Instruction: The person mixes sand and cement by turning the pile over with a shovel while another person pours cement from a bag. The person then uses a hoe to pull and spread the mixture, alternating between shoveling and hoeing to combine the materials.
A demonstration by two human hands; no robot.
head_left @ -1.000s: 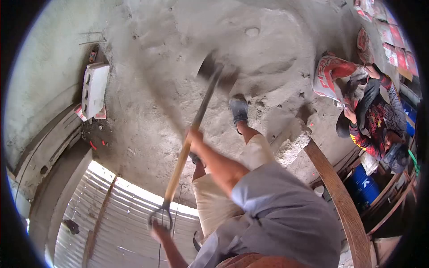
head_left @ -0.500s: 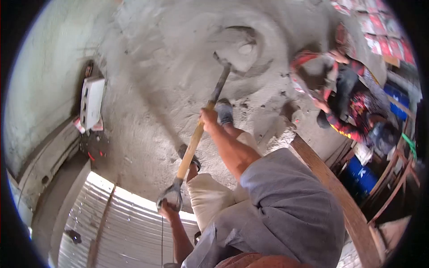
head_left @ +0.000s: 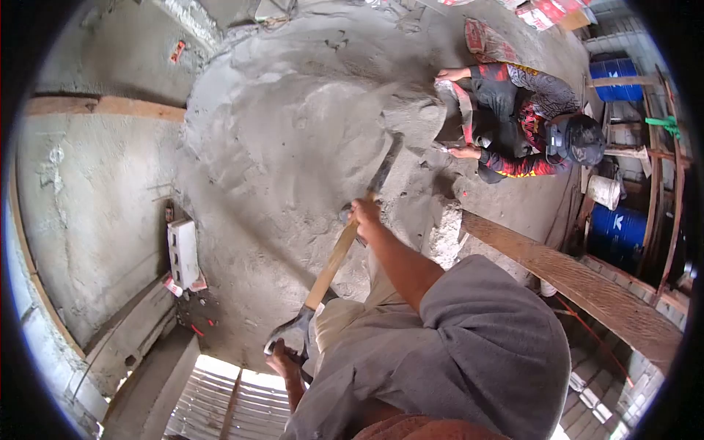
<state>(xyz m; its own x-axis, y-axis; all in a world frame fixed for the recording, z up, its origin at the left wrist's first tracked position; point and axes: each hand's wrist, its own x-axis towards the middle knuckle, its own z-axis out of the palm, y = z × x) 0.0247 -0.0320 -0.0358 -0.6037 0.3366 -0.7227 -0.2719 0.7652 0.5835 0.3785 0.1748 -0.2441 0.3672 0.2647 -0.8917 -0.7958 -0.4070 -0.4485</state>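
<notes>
Across the middle runs a shovel [head_left: 334,265] with a wooden shaft and a dark D-shaped grip. My left hand [head_left: 281,361] is closed around that grip, low and near my legs. Further up, my right hand [head_left: 364,213] wraps the shaft close to the metal neck. The blade is covered by a load of grey, sandy mix [head_left: 415,117], which sits right at the mouth of a red and white sack [head_left: 463,110]. A crouching co-worker [head_left: 539,121] holds the sack's edges with both hands.
Grey mix [head_left: 293,139] spreads over the floor ahead. A hollow block [head_left: 183,253] stands by the left wall. A wooden plank [head_left: 565,275] runs along my right, with blue drums [head_left: 617,229] and a white bucket [head_left: 603,192] beyond it. Another sack [head_left: 488,40] lies behind the co-worker.
The loaded shovel blade has come up out of the mix and swung right to the sack's mouth. The co-worker's sack is now beside the blade. Both my hands keep their hold.
</notes>
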